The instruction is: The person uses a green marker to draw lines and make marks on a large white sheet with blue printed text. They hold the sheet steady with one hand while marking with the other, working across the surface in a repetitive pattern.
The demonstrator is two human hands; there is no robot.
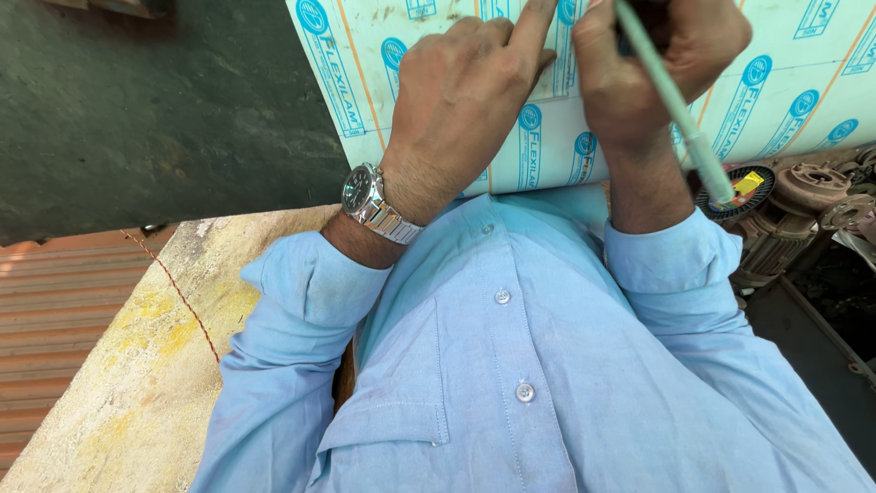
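A white sheet (365,64) with a blue printed pattern and thin orange lines leans in front of me, filling the top of the view. My left hand (465,87), a silver watch (370,203) on its wrist, presses on the sheet with the index finger stretched upward. Beside it, my right hand (652,59) is closed around a pale green rod-like tool (675,110) whose free end points down and to the right. The working tip of the tool is hidden by the hand. My light blue shirt (511,365) fills the lower middle.
A rough yellowish slab (137,365) with a red string (182,301) across it lies at lower left, next to reddish ribbed sheeting (46,301). Dark floor (155,110) lies at upper left. Rusty motor parts and a black disc (785,196) pile up at right.
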